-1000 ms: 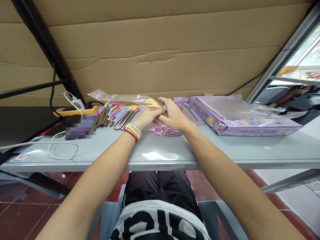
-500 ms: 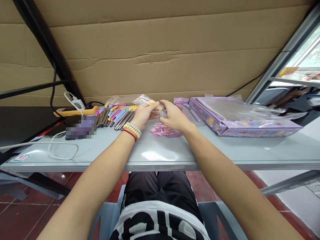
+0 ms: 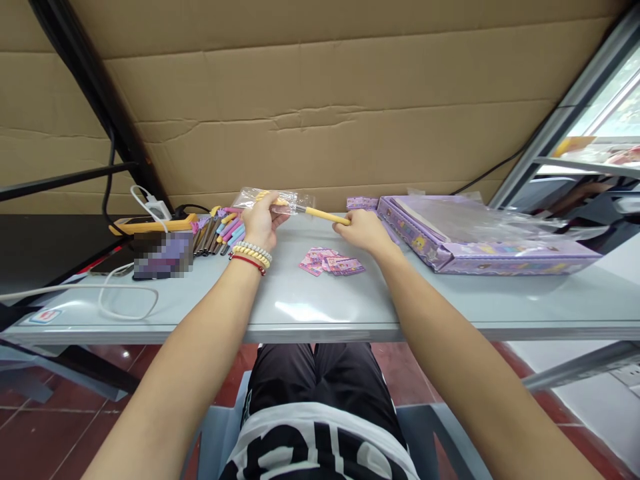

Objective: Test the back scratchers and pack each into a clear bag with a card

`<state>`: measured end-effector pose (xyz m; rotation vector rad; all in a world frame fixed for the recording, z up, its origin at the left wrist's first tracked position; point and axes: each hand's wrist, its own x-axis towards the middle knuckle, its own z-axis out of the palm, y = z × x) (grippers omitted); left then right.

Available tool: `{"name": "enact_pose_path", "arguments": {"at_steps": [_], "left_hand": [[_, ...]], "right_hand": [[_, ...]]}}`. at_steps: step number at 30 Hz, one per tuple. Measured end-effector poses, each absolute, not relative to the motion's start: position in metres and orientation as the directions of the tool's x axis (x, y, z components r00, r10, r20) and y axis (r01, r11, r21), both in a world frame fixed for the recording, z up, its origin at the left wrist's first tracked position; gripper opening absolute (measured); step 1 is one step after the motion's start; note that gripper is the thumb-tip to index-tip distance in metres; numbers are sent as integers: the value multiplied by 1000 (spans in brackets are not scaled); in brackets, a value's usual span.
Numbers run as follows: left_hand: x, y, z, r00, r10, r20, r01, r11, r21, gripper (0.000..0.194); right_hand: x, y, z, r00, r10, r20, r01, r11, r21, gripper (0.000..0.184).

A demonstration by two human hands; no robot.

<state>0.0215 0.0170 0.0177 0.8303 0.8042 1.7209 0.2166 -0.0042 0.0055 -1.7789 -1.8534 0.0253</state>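
My left hand (image 3: 261, 221) is closed on a clear plastic bag (image 3: 246, 198) above the back of the table. A slim stick with a yellow handle (image 3: 327, 215) and a metal shaft points out of the bag's right end. Its yellow upper end shows through the film, partly covered by my fingers. My right hand (image 3: 364, 229) pinches the free end of the handle. Below and between both hands lies a loose pile of small pink-purple printed cards (image 3: 333, 262). Beside my left wrist, similar sticks (image 3: 220, 230) with coloured handles and metal shafts lie heaped.
A purple printed box (image 3: 500, 260) with clear plastic bags on it stands to the right. At left are a phone-like item (image 3: 163, 257), a white cable (image 3: 127, 317) and a yellow-edged device (image 3: 125, 227). Cardboard (image 3: 320, 87) closes off the back.
My hands have moved apart, the left leftward with the bag and the right rightward to the handle's end. The yellow-handled stick now stretches between them, partly inside the bag.
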Motion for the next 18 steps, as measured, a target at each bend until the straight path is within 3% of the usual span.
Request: {"name": "enact_pose_path", "arguments": {"at_steps": [3,10,18], "left_hand": [[22,18,16,-225,962,156,-499,-251,829,17],[29,16,11,-112,982,152,-483,-187,855,22],[32,11,10,61,986,154,-524,-99,846,20]], "right_hand": [[215,-5,7,40,935,352,907,113,-405,17],[201,-10,7,45,891,452,848,205,-489,9],[200,-13,6,66,883,465,762,256,-594,34]]}}
